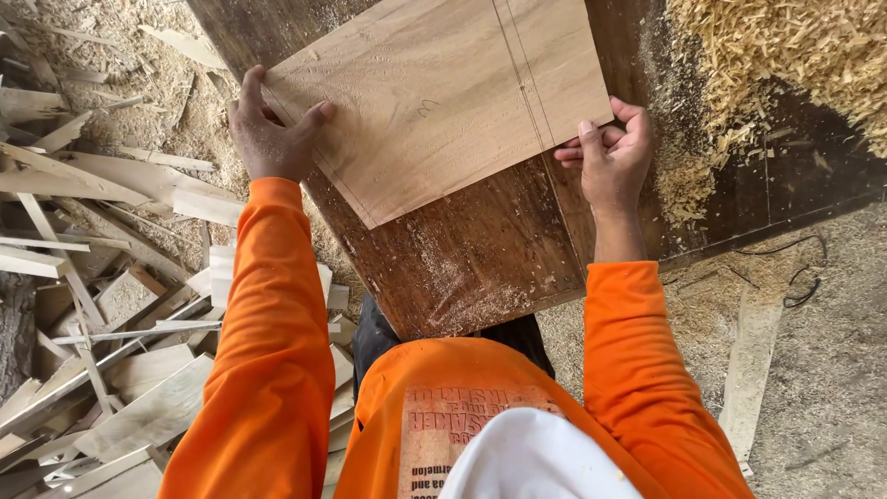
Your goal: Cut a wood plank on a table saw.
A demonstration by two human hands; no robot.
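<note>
Sawdust and wood shavings [785, 55] are lying thick over the floor and the dark workbench [480, 249] I am standing at, with a heap of pale offcuts [102, 277] piling up to my left. I am steadying a light plywood panel [434, 92] flat on the bench, skewed so its pencilled line [527, 83] is running away from me near its right edge. My left hand [273, 139] is pressing open-fingered on the near left edge, while my right hand [614, 157] is pinching the near right corner, both equally close.
</note>
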